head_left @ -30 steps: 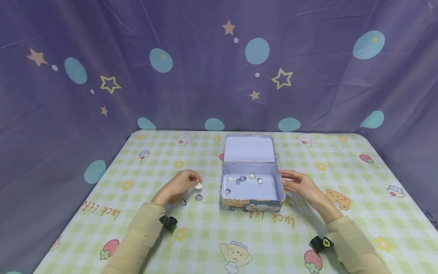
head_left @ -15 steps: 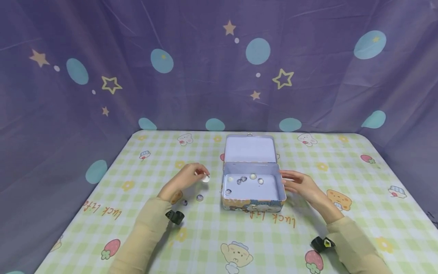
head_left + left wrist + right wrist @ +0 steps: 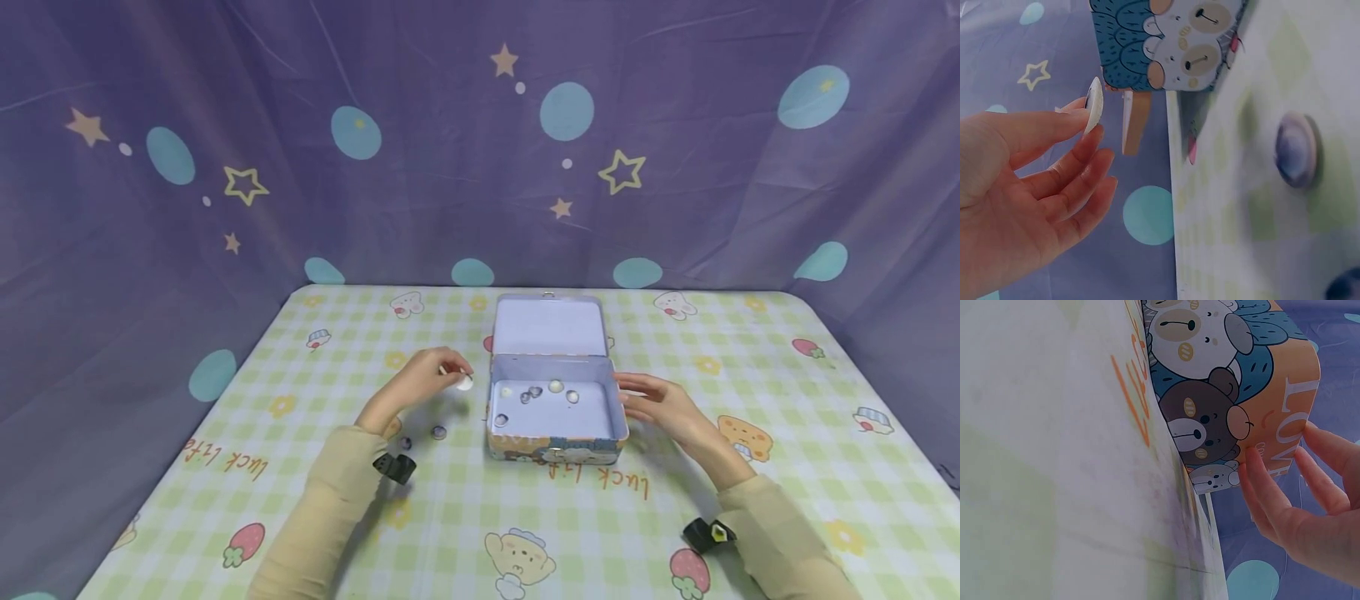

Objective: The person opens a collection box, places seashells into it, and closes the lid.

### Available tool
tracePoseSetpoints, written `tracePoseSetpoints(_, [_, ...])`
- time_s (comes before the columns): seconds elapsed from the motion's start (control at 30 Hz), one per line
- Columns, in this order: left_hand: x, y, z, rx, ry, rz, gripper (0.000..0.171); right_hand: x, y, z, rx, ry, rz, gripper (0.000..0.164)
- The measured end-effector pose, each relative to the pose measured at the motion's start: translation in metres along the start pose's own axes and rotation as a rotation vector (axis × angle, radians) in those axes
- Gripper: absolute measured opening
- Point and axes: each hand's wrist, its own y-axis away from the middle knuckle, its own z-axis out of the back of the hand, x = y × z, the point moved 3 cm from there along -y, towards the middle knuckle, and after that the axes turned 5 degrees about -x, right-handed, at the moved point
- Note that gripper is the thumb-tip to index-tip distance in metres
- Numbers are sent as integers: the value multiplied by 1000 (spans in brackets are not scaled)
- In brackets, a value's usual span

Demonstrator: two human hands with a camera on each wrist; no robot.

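My left hand (image 3: pixel 423 381) pinches a small white seashell (image 3: pixel 1095 105) between thumb and forefinger, above the table and left of the tin box. The other fingers are loosely bent. The tin box (image 3: pixel 558 450) has its hinged lid (image 3: pixel 549 327) standing up at the back, and several seashells lie on its floor, one a pale shell (image 3: pixel 556 387). My right hand (image 3: pixel 663 408) rests its fingertips against the box's right side, fingers fairly straight. Two purplish seashells lie on the cloth below my left hand, a larger shell (image 3: pixel 439 432) and a smaller shell (image 3: pixel 407 443).
A green-and-white checked tablecloth (image 3: pixel 450 517) with cartoon prints covers the table. Behind and beside it hangs a purple curtain (image 3: pixel 450 208) with stars and blue spots. A black strap device (image 3: pixel 394 467) sits at my left wrist, another strap device (image 3: pixel 708 535) at my right.
My left hand has lifted with the white seashell and moved right and away from me, closer to the tin box. The right hand and the box have stayed in place.
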Motion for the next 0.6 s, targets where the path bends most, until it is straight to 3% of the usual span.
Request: tracePoseSetpoints(0.6, [-25,-11,-8,8,18,-71,13,-1,0,0,-2,-4,-8,59])
